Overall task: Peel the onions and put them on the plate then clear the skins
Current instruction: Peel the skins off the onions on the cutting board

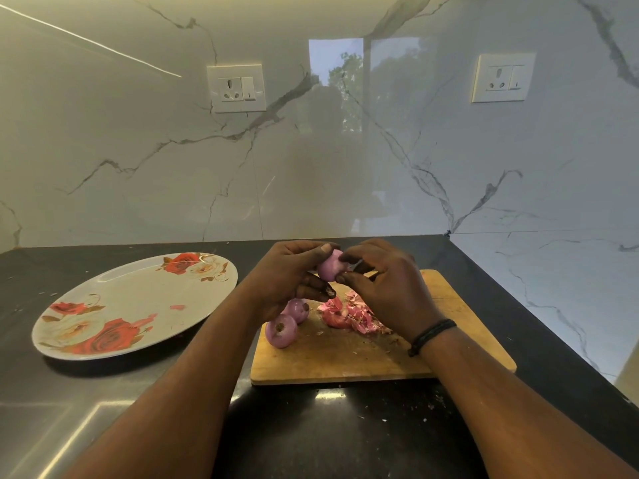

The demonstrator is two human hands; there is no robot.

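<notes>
Both hands, left hand (pixel 288 274) and right hand (pixel 387 281), pinch one onion (pixel 330 266) with curled fingers, hiding most of it.

A wooden cutting board (pixel 345 361) lies on the black counter (pixel 311 437); two wall sockets (pixel 236 88) sit in the marble backsplash (pixel 138 150).

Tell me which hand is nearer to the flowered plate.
Left. The left hand holds the onion just right of the plate; the right hand is farther right, above the cutting board.
</notes>
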